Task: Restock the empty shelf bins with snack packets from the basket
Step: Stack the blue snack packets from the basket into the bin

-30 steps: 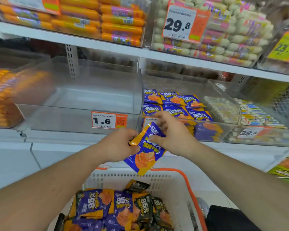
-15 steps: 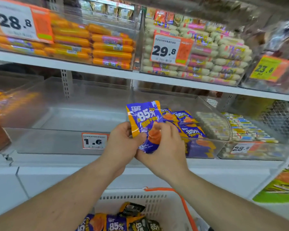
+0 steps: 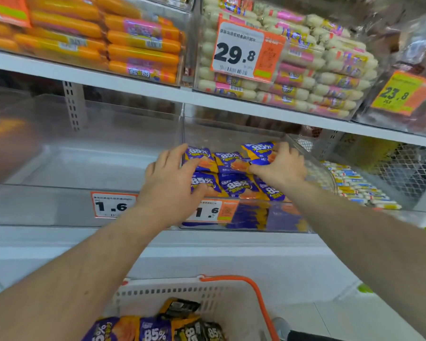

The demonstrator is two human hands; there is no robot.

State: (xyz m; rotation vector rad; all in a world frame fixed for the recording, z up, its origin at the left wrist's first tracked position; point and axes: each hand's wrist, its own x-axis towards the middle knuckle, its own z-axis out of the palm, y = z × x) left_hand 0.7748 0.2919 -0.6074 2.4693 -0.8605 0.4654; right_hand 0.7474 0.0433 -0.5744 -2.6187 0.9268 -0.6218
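Observation:
Both hands are inside a clear shelf bin [image 3: 246, 217] that holds several purple-and-orange snack packets [image 3: 234, 185]. My right hand [image 3: 280, 166] pinches one packet [image 3: 260, 152] at the bin's back right. My left hand [image 3: 169, 183] lies on the left-hand packets, fingers spread and thumb over a front one. To the left stands an empty clear bin [image 3: 67, 166] with a 1.6 price tag [image 3: 112, 205]. Below, a white basket [image 3: 182, 294] with an orange handle holds more packets [image 3: 155, 328].
The upper shelf [image 3: 133, 84] overhangs the bins and carries orange sausages [image 3: 133, 45] and pale sausage packs [image 3: 317, 77] behind a 29.8 tag. A bin of small white sticks [image 3: 359, 188] stands to the right, with a wire mesh divider [image 3: 408, 166] behind it.
Both hands rose from above the basket and carried the packet forward into the stocked bin. The camera tilted up and closer to the shelf.

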